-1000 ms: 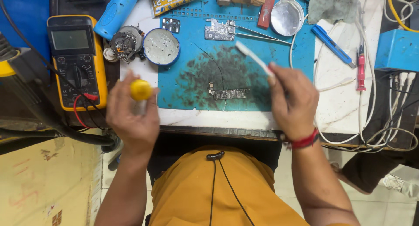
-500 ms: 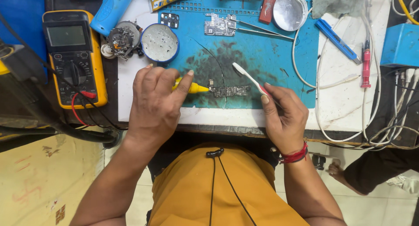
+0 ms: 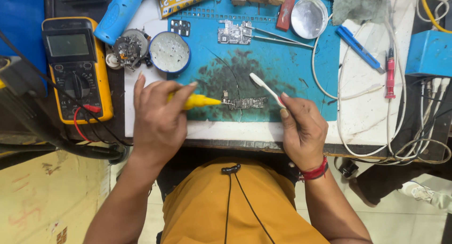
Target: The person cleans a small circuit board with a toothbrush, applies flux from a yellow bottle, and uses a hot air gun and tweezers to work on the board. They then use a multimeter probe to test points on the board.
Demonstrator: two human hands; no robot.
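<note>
Nearest the body, the left hand (image 3: 160, 121) is wrapped closed around a small yellow bottle (image 3: 195, 101), and the right hand (image 3: 303, 131) pinches the handle of a white brush (image 3: 266, 88) between thumb and fingertips. Compared with half a second ago the left hand has barely shifted, but the bottle's nozzle now reaches the left end of the small circuit board (image 3: 245, 103), where before it stopped just short; a second ago the bottle stood upright in the fist, well clear of the board. The bottle now lies almost level, its long axis running left to right, the tapered tip pointing right at the board. The board rests on the darkly stained part of the blue work mat (image 3: 282, 60), near the mat's front edge, long side left to right, between the two hands. The brush slants from the right hand up and left, its head lifted above and beside the board's right end. Farther off lie a round blue-rimmed tin (image 3: 169, 52), a yellow multimeter (image 3: 77, 67) to the left, and a second circuit board (image 3: 231, 33) with tweezers (image 3: 280, 36).
</note>
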